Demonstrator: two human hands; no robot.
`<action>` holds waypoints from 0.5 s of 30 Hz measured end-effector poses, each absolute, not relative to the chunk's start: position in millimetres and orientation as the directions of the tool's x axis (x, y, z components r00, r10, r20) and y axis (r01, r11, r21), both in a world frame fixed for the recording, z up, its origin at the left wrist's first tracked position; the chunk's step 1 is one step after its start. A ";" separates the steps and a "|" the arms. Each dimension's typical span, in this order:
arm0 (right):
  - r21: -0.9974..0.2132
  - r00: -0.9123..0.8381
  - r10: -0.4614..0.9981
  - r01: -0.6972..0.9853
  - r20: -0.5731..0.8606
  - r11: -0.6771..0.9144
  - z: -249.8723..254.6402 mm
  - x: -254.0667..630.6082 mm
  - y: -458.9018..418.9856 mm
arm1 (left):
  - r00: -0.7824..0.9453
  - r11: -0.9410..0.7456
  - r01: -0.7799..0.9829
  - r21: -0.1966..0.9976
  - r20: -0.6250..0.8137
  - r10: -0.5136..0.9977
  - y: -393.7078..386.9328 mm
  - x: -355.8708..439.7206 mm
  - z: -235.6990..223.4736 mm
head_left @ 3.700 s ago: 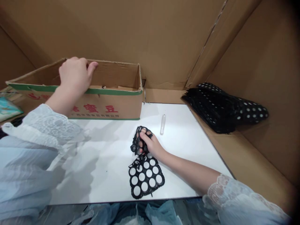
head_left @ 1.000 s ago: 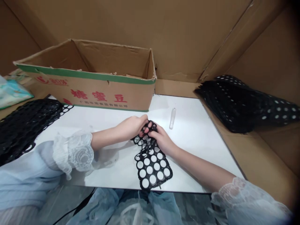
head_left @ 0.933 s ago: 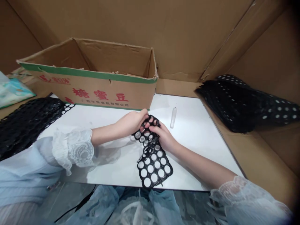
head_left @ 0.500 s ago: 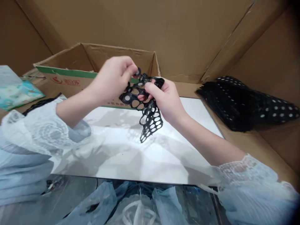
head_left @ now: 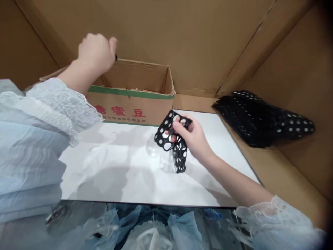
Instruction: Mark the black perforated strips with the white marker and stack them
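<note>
A limp black sheet full of round holes (head_left: 164, 131) bunches over the white board, and my right hand (head_left: 194, 137) is closed on it, thumb on top. One end of the sheet fans to the left of the fingers while the other hangs down below them. My left hand (head_left: 96, 52) is raised over the open cardboard box (head_left: 130, 92), fingers curled, thumb uppermost. Beside its thumb a small black piece (head_left: 116, 58) shows; most of it is hidden by the fingers. The hand and sleeve cover the box's left part.
A white board (head_left: 109, 173) lies under my hands, its front edge near my lap. To the right rests a pile of black perforated sheets (head_left: 249, 119). Tall cardboard walls (head_left: 166, 31) stand behind and at the sides.
Both hands were together on the sheet; my left hand has since pulled away up and left over the box with a small black piece. My right hand has lowered slightly, still gripping the sheet.
</note>
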State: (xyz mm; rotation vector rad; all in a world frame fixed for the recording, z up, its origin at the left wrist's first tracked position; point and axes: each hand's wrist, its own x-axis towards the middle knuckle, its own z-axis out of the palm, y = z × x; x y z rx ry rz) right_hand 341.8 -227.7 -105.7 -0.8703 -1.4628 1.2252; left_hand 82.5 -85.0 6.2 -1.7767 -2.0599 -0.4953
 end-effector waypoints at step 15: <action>-0.981 -0.295 0.952 -0.193 0.075 0.017 -163.7 331.4 -242.7 | 0.560 -0.568 0.822 0.030 0.135 0.817 -220.1 159.1 -96.1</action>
